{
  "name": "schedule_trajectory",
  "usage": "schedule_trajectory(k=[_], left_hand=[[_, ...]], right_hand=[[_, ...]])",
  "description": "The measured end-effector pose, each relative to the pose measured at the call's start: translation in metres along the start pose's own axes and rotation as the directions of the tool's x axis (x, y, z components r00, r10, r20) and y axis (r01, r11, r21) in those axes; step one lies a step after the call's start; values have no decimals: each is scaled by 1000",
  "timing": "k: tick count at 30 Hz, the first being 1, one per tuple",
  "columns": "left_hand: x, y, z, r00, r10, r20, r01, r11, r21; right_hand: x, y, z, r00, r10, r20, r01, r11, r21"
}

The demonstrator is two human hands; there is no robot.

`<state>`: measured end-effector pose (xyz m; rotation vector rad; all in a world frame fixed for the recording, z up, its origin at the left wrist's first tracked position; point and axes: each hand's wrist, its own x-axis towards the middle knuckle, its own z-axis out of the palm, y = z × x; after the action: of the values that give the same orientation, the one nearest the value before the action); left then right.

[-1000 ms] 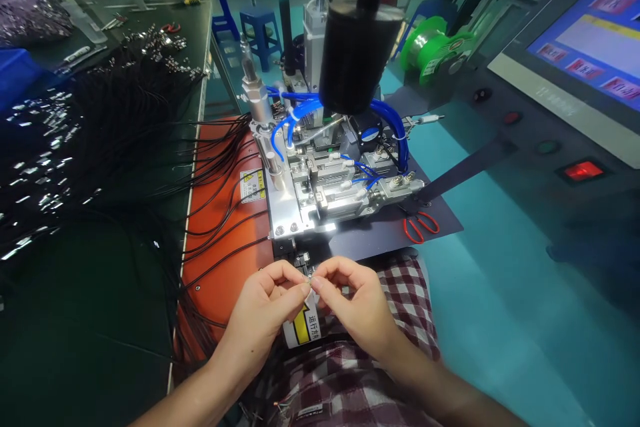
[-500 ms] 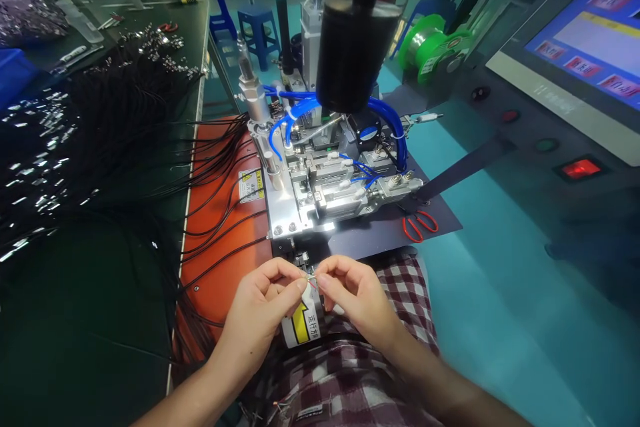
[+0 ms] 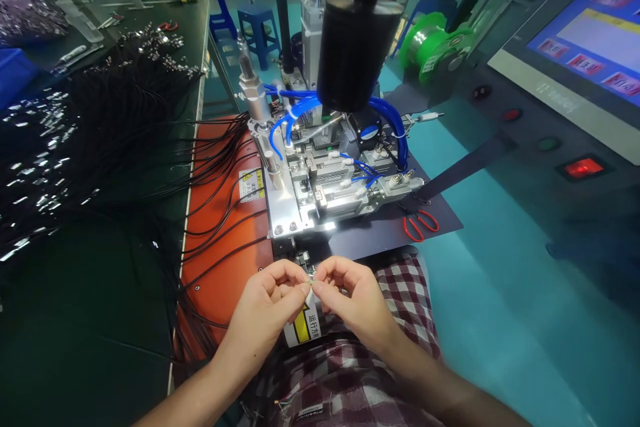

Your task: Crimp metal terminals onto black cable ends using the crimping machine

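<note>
Both hands meet at the front end of a metal machine (image 3: pixel 345 193), above a white and yellow label (image 3: pixel 303 327). My left hand (image 3: pixel 273 297) pinches thumb against forefinger, and my right hand (image 3: pixel 353 297) makes a matching pinch, their tips almost touching. Between the fingertips is a tiny piece, mostly hidden, too small to name. Just behind the fingertips sits a small metal fixture (image 3: pixel 303 258). Black cables (image 3: pixel 225 203) run from the machine's left side across an orange plate (image 3: pixel 210 280).
On the left bench (image 3: pixel 75 293) lies a large heap of black cables (image 3: pixel 135 93) with shiny ends. Red-handled scissors (image 3: pixel 421 225) rest on the dark plate right of the machine. A control panel with a screen (image 3: pixel 590 33) stands at the right; a black cylinder (image 3: pixel 357 53) hangs over the machine.
The fingertips of both hands have come closer together, and the small red and pale strands seen between them before are now mostly hidden.
</note>
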<state>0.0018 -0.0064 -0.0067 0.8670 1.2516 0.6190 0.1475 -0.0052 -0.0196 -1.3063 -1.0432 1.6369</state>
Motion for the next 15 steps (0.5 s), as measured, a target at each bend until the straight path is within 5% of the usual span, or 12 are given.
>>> schedule_trajectory(k=[15], left_hand=[[0,-3,1,1000,0,-15,-1,995,-99]], right_hand=[[0,4,-2,997,67,31,-70,992,109]])
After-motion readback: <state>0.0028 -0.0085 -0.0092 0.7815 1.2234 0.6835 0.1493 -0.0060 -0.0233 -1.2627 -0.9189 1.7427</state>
